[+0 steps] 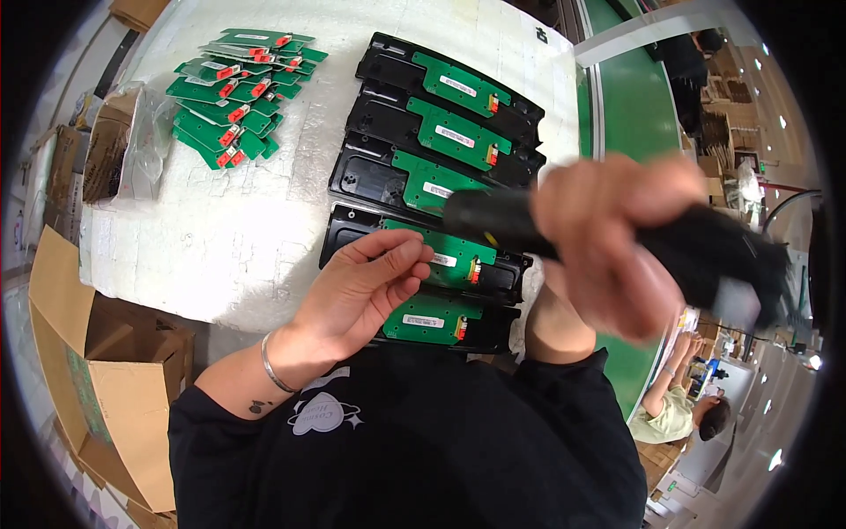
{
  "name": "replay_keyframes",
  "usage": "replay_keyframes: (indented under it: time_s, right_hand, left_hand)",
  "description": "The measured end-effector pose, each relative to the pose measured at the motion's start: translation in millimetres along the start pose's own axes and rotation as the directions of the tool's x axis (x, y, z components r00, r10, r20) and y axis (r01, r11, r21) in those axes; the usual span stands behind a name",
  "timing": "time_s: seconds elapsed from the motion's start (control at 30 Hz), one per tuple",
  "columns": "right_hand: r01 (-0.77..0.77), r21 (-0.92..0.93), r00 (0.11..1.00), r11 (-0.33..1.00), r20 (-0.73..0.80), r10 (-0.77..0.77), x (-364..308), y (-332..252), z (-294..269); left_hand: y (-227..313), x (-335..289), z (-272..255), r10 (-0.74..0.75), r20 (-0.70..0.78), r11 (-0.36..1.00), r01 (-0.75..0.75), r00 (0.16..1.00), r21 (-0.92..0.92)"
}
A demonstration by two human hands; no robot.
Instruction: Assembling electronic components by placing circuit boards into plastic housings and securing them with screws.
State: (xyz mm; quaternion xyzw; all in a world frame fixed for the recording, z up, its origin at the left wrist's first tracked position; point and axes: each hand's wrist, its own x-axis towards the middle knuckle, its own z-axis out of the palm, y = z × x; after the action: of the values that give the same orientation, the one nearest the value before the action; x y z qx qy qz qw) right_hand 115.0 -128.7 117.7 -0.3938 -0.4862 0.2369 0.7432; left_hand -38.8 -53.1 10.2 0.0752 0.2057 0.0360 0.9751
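My right hand [612,234], blurred by motion, is wrapped round a black electric screwdriver [498,219] held almost level, its nose pointing left over the housings. My left hand [357,295] is closed in a pinch just below that nose; whatever its fingertips hold is too small or hidden. Beneath them lies a black plastic housing [345,226] with a green circuit board [456,275] set in it, bearing a white label and a red-and-white connector. Several like housings with boards form a column; the nearest board [421,309] is partly covered by my left hand.
A loose pile of green circuit boards [220,115] with red connectors lies at the far left of the white foam-covered table [264,229]. Beside it is a carton [110,150] with clear plastic. An open cardboard box [132,406] stands lower left. Another person [674,406] sits at right.
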Motion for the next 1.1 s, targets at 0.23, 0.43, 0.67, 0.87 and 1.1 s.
replay_keyframes:
  time_s: [0.23,0.43,0.67,0.87,1.1]
  right_hand:
    - [0.035,0.057,0.986,0.998,0.16,-0.044,-12.1,-42.3,-4.5]
    - [0.029,0.024,0.994,0.999,0.101,-0.031,-18.9,-43.9,-7.9]
    - [-0.035,-0.097,0.984,0.995,-0.18,0.017,-22.8,-0.4,-10.9]
    - [-0.08,-0.117,0.982,0.99,-0.181,0.058,-19.2,14.9,-24.8]
    - [-0.175,-0.184,0.961,0.967,-0.247,0.126,-18.1,24.5,-21.9]
  left_hand:
    - [-8.0,11.3,6.3,-0.024,0.084,0.998,0.029,0.996,-0.058]
    - [-14.7,16.1,8.8,-0.061,0.148,0.993,0.076,0.987,-0.094]
    - [-14.8,15.8,26.2,-0.139,0.047,0.99,0.139,0.989,0.006]
    - [-10.1,10.6,21.4,-0.116,-0.027,0.991,0.118,0.993,0.068]
    - [-8.8,8.1,5.7,-0.146,0.143,0.985,0.129,0.979,0.118]
